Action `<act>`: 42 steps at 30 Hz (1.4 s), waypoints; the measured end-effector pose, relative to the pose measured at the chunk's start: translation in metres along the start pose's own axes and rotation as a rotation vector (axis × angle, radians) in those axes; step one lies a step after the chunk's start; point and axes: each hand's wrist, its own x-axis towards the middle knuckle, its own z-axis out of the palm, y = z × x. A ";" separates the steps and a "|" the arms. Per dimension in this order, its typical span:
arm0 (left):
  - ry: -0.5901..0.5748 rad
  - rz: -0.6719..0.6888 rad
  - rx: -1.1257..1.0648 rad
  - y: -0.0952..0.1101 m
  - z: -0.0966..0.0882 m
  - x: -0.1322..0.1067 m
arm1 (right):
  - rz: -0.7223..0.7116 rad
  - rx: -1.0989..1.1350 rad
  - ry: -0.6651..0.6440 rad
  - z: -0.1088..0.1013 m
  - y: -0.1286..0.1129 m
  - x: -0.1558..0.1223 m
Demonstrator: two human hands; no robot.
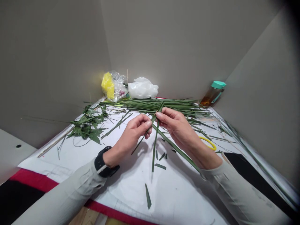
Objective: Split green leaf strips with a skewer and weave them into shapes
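No readable lettering or numbers in view

The large white paper sheet covering the table (185, 197) bears faint, thin lines near its front left edge, some of them crossing like a grid; they are too pale to read as words or figures. On the black wristwatch with a rounded casing (100, 160), no digits or brand can be made out. The tilted transparent bottle with a teal lid and brown liquid (209, 96) shows no legible label. Glare and creases cover the crumpled clear plastic bag with yellow contents (120, 78), where any print is too small to tell.
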 end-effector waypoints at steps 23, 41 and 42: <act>0.216 0.267 0.390 -0.015 0.002 -0.005 | 0.133 0.100 -0.016 0.019 0.006 -0.007; 0.055 0.235 0.084 -0.009 0.001 -0.004 | 0.206 0.158 0.063 0.006 -0.008 -0.006; 0.035 0.238 0.101 -0.008 0.001 -0.004 | 0.208 0.171 0.069 0.006 -0.009 -0.006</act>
